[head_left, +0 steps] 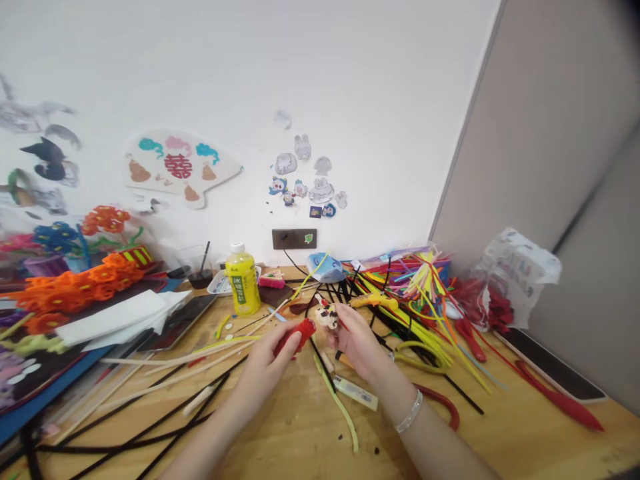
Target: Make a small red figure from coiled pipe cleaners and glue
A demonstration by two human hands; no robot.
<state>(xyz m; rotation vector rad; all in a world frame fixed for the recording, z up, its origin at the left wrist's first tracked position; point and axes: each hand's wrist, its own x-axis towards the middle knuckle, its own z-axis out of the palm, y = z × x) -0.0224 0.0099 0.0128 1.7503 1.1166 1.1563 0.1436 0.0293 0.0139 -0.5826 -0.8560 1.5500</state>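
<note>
logging, left to right: orange chenille flowers (75, 293) are massed at the left of the wooden workbench (500, 433), and a yellow drink bottle (243, 283) is stood upper centre. the left hand (265, 363) is found closed, grasping a red chenille piece (296, 335), whose long axis is angled up and right toward a small white-and-red chenille figure (327, 318). that figure is pinched by the right hand (357, 340) at centre frame and is held just apart from the red piece, the right hand being nearer to it. a silver bracelet (410, 411) is worn on the right wrist. a heap of yellow and multicoloured pipe cleaners (415, 313) is piled behind, and a red-handled tool (555, 400) is laid at lower right.
</note>
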